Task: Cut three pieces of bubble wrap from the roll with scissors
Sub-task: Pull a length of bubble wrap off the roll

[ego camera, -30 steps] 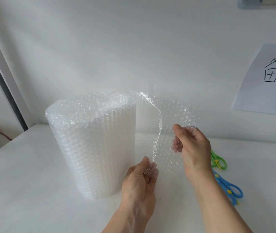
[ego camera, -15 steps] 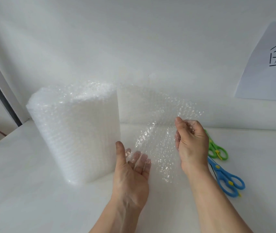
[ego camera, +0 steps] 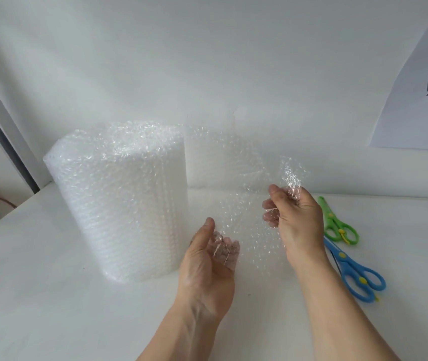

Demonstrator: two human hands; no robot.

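A big roll of clear bubble wrap [ego camera: 119,204] stands upright on the white table [ego camera: 38,295]. A loose sheet of bubble wrap [ego camera: 236,183] runs from the roll to the right. My right hand [ego camera: 296,217] grips the sheet's free edge, fingers curled round it. My left hand [ego camera: 207,267] is behind the sheet's lower part, palm up and fingers loosely bent against it, thumb apart. Blue scissors [ego camera: 356,272] and green scissors [ego camera: 338,225] lie on the table just right of my right wrist.
A white wall stands close behind the table. A sheet of paper with black handwriting [ego camera: 421,100] hangs on it at the right. A dark frame [ego camera: 4,142] runs down the left side beyond the table edge.
My left hand has let go of the sheet's lower edge and opened behind it. My right hand has drawn the sheet further right, so more wrap is unrolled.
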